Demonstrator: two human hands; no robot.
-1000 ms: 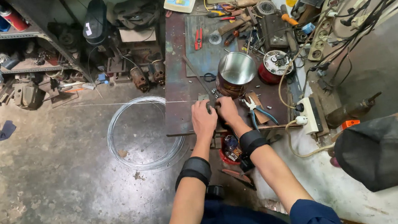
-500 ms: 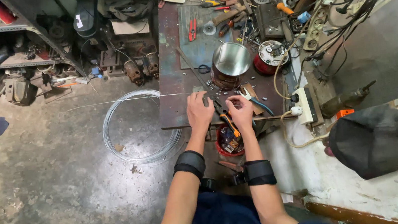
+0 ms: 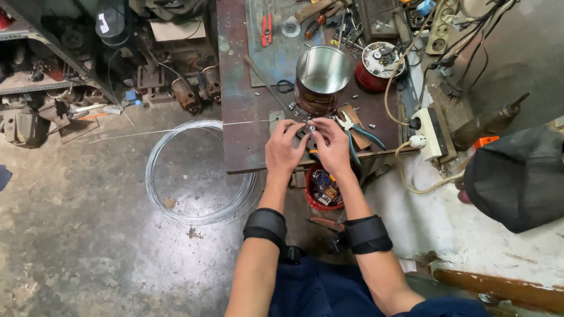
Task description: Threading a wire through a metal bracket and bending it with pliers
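Both hands meet at the near edge of the dark metal workbench (image 3: 244, 141), fingers curled in close around a small metal part (image 3: 309, 128) pinched between them. The left hand (image 3: 285, 149) cups it from nine o'clock with thumb and fingertips bent tight on it, and the right hand (image 3: 331, 144) presses in from three o'clock, fingers likewise closed down on the same piece. What exactly the part is I cannot tell, it is too small and half covered by the fingers. Each forearm wears a black band (image 3: 266, 225) just above the wrist. At twelve o'clock from the hands, just beyond the fingertips, stands an open shiny metal can (image 3: 322, 75), upright on the bench. At about two o'clock from the right hand lie blue-handled pliers (image 3: 358, 135), close beside the knuckles. A red round spool-like unit (image 3: 380, 66) sits just at three o'clock of the can. Further up the bench, toward twelve o'clock, red-handled pliers (image 3: 266, 29) lie among scattered tools. Below the bench edge, at six o'clock from the hands, a red bucket (image 3: 323, 188) holds odds and ends. On the concrete floor at nine o'clock lies a loose coil of clear tubing (image 3: 156, 188).
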